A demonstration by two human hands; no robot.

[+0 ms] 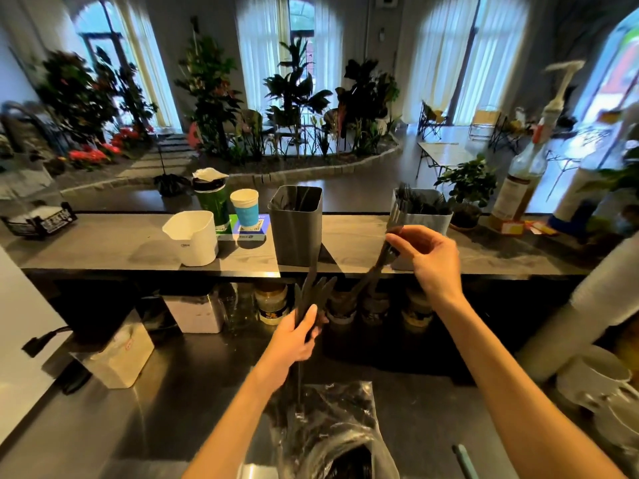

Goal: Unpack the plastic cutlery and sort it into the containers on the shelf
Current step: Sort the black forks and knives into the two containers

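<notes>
My left hand (297,335) grips a fanned bunch of black plastic knives (316,295), blades pointing up, below the shelf edge. My right hand (427,255) pinches a few black plastic forks (387,250) near their heads; their handles slant down to the left. The fork tines sit just in front of the light grey container (423,217), which holds several black forks. A dark grey container (297,226) stands mid-shelf with dark cutlery inside. A white container (193,236) stands further left. A clear plastic bag (332,430) of black cutlery lies on the steel counter below me.
Two paper cups (245,207) stand behind the white container. A small potted plant (466,191) and a pump bottle (525,174) stand right of the light grey container. Jars (271,302) line the space under the shelf. Stacked white cups (598,378) sit at the right.
</notes>
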